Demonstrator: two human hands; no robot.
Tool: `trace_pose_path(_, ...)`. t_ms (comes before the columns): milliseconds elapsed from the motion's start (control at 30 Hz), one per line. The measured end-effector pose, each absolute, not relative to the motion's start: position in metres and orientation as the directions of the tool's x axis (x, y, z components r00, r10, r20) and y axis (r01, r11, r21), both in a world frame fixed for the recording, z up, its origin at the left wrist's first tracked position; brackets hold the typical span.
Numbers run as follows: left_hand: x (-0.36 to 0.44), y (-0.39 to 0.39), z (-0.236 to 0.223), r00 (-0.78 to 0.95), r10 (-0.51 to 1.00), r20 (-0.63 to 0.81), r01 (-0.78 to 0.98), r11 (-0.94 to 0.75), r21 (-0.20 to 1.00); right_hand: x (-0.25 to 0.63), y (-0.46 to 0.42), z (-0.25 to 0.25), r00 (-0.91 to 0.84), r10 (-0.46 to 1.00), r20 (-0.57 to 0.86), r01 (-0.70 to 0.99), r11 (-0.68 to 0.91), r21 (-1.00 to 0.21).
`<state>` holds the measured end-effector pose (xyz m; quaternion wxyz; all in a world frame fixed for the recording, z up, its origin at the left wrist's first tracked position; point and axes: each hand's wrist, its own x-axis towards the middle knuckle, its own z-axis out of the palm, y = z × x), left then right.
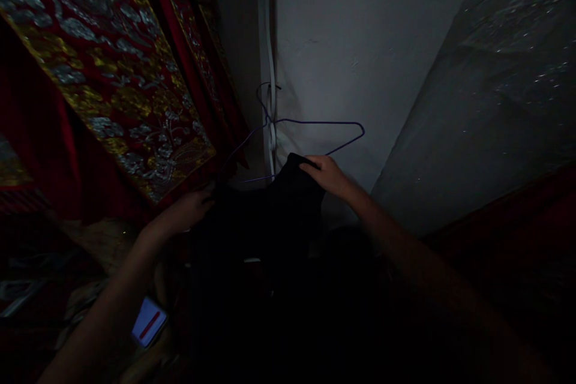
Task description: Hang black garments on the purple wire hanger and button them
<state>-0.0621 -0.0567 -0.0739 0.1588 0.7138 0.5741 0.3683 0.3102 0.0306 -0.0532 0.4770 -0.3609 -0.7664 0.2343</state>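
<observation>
A thin purple-blue wire hanger (321,122) hangs by its hook against the wall, tilted with its right end higher. Just below it, a black garment (270,216) is held up between both hands; its exact kind is lost in the dark. My right hand (327,173) pinches the garment's upper right corner, below the hanger's right arm. My left hand (195,207) is closed at the upper left edge of the cloth, near the hanger's left end, which is hard to see. The garment's lower part melts into deep shadow.
Red embroidered cloth (166,102) with gold and silver patterns hangs at the left. A pale cable (272,48) runs down the wall (351,42) behind the hanger. Glittering translucent sheeting (490,90) covers the right. A lit phone (149,322) lies at lower left.
</observation>
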Motion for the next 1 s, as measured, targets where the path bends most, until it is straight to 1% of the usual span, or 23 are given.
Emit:
trace_pose_path(67, -0.058, -0.054, -0.058, 0.115, 0.885, 0.45, 0.812, -0.345, 0.471, 0.315, 0.021, -0.044, -0.311, 0.773, 0.553, 0.345, 0.634, -0.692)
trace_pose_path(100, -0.055, -0.053, -0.052, 0.138, 0.874, 0.465, 0.861, -0.338, 0.38, 0.316, 0.018, -0.04, -0.317, 0.778, 0.543, 0.346, 0.628, -0.697)
trace_pose_path(133, -0.052, -0.052, -0.046, 0.129, 0.867, 0.481, 0.896, -0.309, 0.318, 0.317, 0.016, -0.038, -0.322, 0.784, 0.53, 0.344, 0.619, -0.706)
trace_pose_path(167, -0.05, -0.051, -0.041, 0.114, 0.87, 0.479, 0.921, -0.273, 0.277, 0.317, 0.014, -0.036, -0.325, 0.789, 0.522, 0.341, 0.612, -0.713)
trace_pose_path(233, -0.045, -0.05, -0.034, 0.086, 0.879, 0.469, 0.944, -0.223, 0.244, 0.315, 0.011, -0.036, -0.329, 0.787, 0.521, 0.332, 0.613, -0.717)
trace_pose_path(300, -0.038, -0.046, -0.027, 0.074, 0.855, 0.514, 0.929, -0.246, 0.275, 0.31, 0.008, -0.039, -0.334, 0.774, 0.538, 0.313, 0.63, -0.711)
trace_pose_path(367, -0.029, -0.038, -0.02, 0.074, 0.805, 0.589, 0.877, -0.334, 0.346, 0.302, 0.004, -0.046, -0.34, 0.766, 0.546, 0.285, 0.637, -0.716)
trace_pose_path(500, -0.008, -0.014, -0.011, 0.042, 0.728, 0.685, 0.681, -0.522, 0.513, 0.287, -0.003, -0.059, -0.343, 0.777, 0.528, 0.235, 0.615, -0.752)
trace_pose_path(567, -0.001, -0.003, -0.011, 0.021, 0.698, 0.716, 0.575, -0.594, 0.563, 0.288, -0.006, -0.062, -0.312, 0.758, 0.573, 0.259, 0.648, -0.716)
trace_pose_path(633, 0.001, 0.002, -0.012, 0.031, 0.677, 0.735, 0.536, -0.632, 0.559, 0.297, -0.006, -0.059, -0.215, 0.713, 0.667, 0.326, 0.697, -0.639)
trace_pose_path(700, -0.002, 0.001, -0.012, 0.059, 0.679, 0.731, 0.567, -0.626, 0.536, 0.316, -0.001, -0.049, -0.067, 0.647, 0.759, 0.419, 0.709, -0.567)
trace_pose_path(767, -0.006, -0.003, -0.007, 0.089, 0.703, 0.706, 0.602, -0.603, 0.524, 0.341, 0.011, -0.036, 0.063, 0.598, 0.799, 0.514, 0.667, -0.54)
trace_pose_path(800, -0.008, -0.005, -0.004, 0.105, 0.716, 0.691, 0.602, -0.599, 0.529, 0.354, 0.019, -0.028, 0.107, 0.597, 0.795, 0.553, 0.629, -0.546)
trace_pose_path(833, -0.011, -0.006, 0.0, 0.119, 0.726, 0.677, 0.591, -0.6, 0.54, 0.365, 0.027, -0.021, 0.094, 0.618, 0.781, 0.577, 0.605, -0.548)
trace_pose_path(867, -0.013, -0.007, 0.003, 0.132, 0.735, 0.665, 0.577, -0.603, 0.551, 0.374, 0.034, -0.015, 0.025, 0.671, 0.741, 0.589, 0.589, -0.553)
trace_pose_path(933, -0.017, -0.006, 0.008, 0.143, 0.75, 0.646, 0.56, -0.599, 0.572, 0.385, 0.045, -0.003, -0.207, 0.795, 0.57, 0.577, 0.57, -0.585)
trace_pose_path(967, -0.02, -0.005, 0.009, 0.14, 0.754, 0.641, 0.557, -0.596, 0.579, 0.387, 0.048, 0.001, -0.318, 0.825, 0.468, 0.555, 0.562, -0.613)
trace_pose_path(1000, -0.022, -0.003, 0.01, 0.133, 0.757, 0.64, 0.556, -0.592, 0.584, 0.387, 0.049, 0.005, -0.388, 0.831, 0.4, 0.529, 0.556, -0.642)
